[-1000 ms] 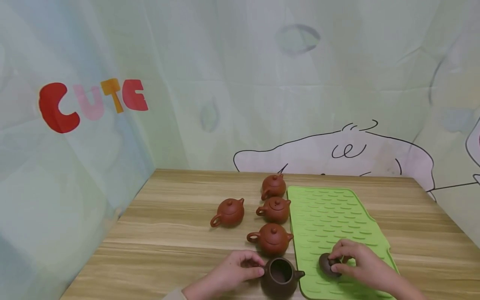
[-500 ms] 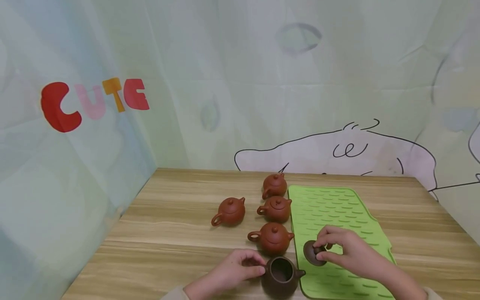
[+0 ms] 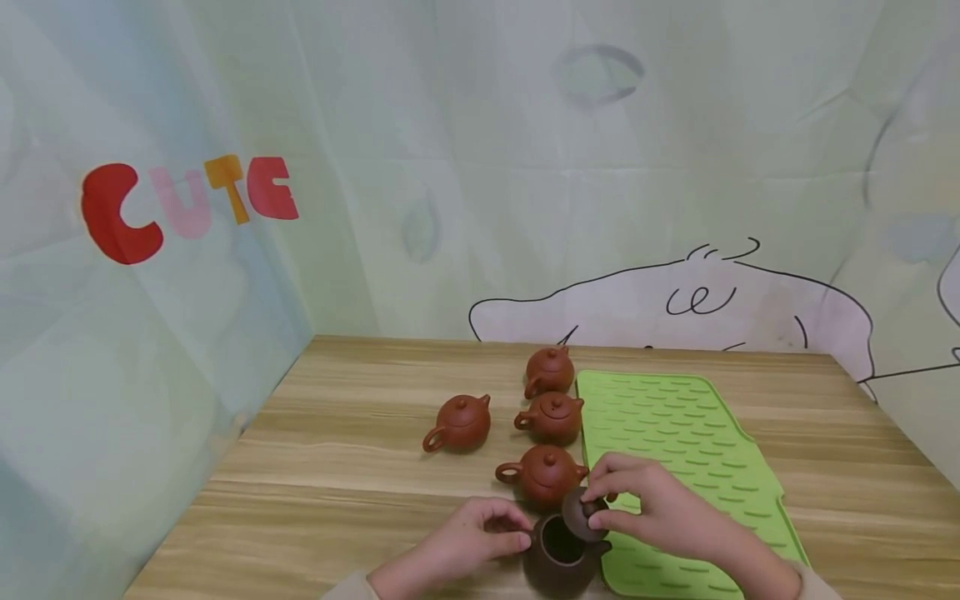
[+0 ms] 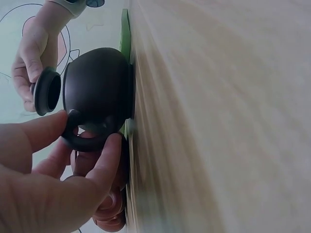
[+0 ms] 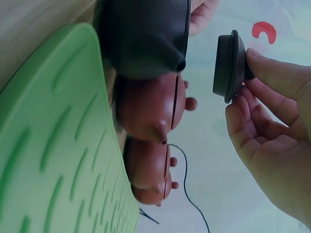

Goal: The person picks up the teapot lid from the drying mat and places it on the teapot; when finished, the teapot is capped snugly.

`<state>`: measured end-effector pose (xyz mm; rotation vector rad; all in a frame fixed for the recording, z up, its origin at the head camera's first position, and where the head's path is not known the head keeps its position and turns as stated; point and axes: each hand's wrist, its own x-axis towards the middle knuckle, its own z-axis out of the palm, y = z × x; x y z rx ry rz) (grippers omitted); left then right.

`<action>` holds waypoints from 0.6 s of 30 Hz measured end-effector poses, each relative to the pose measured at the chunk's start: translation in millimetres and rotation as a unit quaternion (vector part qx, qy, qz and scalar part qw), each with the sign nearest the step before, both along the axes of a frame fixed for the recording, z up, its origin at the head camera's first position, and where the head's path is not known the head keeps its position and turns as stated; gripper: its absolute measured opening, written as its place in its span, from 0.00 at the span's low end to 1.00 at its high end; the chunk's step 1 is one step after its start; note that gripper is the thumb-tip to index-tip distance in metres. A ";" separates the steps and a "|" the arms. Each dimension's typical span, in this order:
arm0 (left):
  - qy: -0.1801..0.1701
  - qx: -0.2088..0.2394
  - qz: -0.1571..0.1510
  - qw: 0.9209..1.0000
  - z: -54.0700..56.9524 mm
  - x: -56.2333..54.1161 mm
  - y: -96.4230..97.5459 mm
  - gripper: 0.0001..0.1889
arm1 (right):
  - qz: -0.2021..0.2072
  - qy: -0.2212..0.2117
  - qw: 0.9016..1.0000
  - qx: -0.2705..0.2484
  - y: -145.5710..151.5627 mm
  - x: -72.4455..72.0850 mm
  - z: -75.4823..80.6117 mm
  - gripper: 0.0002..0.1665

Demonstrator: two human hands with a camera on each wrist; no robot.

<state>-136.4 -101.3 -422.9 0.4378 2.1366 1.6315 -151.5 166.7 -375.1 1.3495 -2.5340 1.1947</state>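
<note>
A dark brown teapot point(image 3: 558, 573) stands uncovered on the table, its opening facing up and its spout pointing right. My left hand point(image 3: 480, 533) pinches its handle point(image 4: 90, 141) between thumb and fingers, as the left wrist view shows. Just above the teapot's rim, toward the spout side, hangs the dark teapot lid point(image 3: 581, 512). Its knob is pinched by my right hand point(image 3: 652, 508). In the right wrist view the lid point(image 5: 228, 66) is apart from the teapot point(image 5: 146, 36), with its underside turned toward the pot.
Behind the dark pot, several reddish-brown teapots with lids on stand in a column, the nearest one point(image 3: 547, 479) close to it. Another reddish teapot point(image 3: 461, 423) stands to their left. A green ridged mat point(image 3: 675, 433) lies on the wooden table point(image 3: 337, 467) at right.
My right hand has lifted the lid off the green mat and carried it left to above the dark teapot. The left hand stays at the handle.
</note>
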 end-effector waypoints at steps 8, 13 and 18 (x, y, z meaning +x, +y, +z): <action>-0.006 0.014 -0.005 1.000 -0.8 -1.2 -0.3 0.06 | 0.014 -0.008 1.000 0.004 -13.3 1.6 -2.7 0.07; -0.005 0.016 -0.011 1.000 -0.4 -1.8 -1.0 0.07 | 0.030 -0.011 0.999 0.003 -19.1 1.9 -7.4 0.07; -0.002 0.022 -0.014 1.000 0.5 -1.7 -1.2 0.07 | 0.049 -0.004 0.999 0.004 -22.4 1.3 -11.0 0.07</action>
